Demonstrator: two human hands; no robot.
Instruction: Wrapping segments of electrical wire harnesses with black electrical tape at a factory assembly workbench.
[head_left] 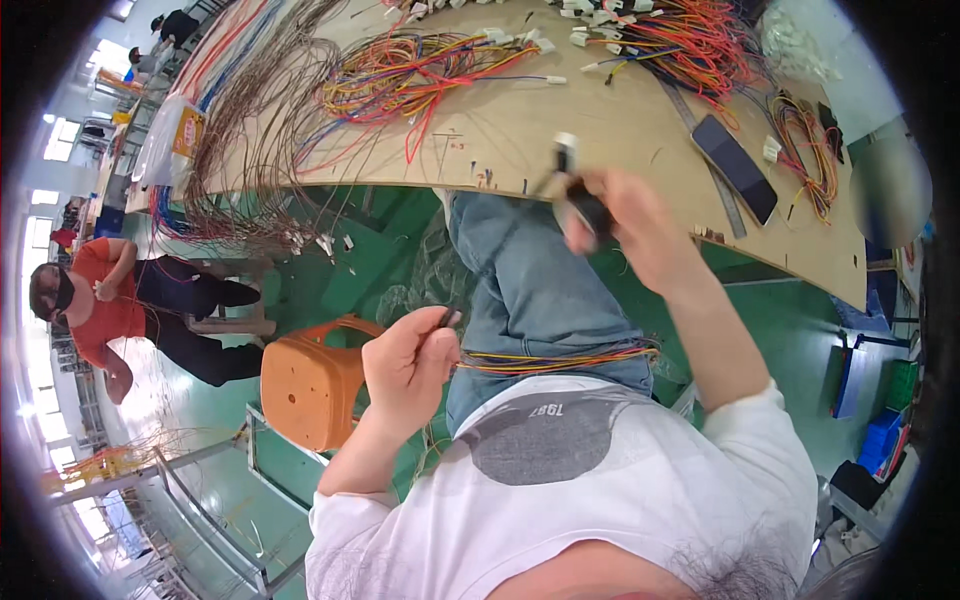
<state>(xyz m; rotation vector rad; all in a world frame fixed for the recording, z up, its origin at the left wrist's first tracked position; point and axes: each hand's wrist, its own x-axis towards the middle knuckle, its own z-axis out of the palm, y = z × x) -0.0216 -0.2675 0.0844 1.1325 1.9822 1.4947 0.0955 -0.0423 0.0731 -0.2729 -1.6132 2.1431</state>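
Note:
My left hand (408,352) is closed in front of my lap, and a small dark end (450,318) sticks out between its thumb and forefinger. A thin bundle of yellow, red and dark wires (560,360) runs from this hand across my thighs; the grip covers where it joins the dark end. Over my knee, near the table's front edge, my right hand (628,212) is closed on a round black roll (588,208) that looks like tape, smeared by motion. Just beyond it shows a blurred white connector (566,145) with a dark part below.
The table (610,120) carries heaps of coloured wires (420,80) with white connectors, a phone (735,168) and a metal ruler (725,200). Thin brown wires (250,130) hang over its left edge. An orange stool (310,390) and a co-worker in orange (105,290) are at left.

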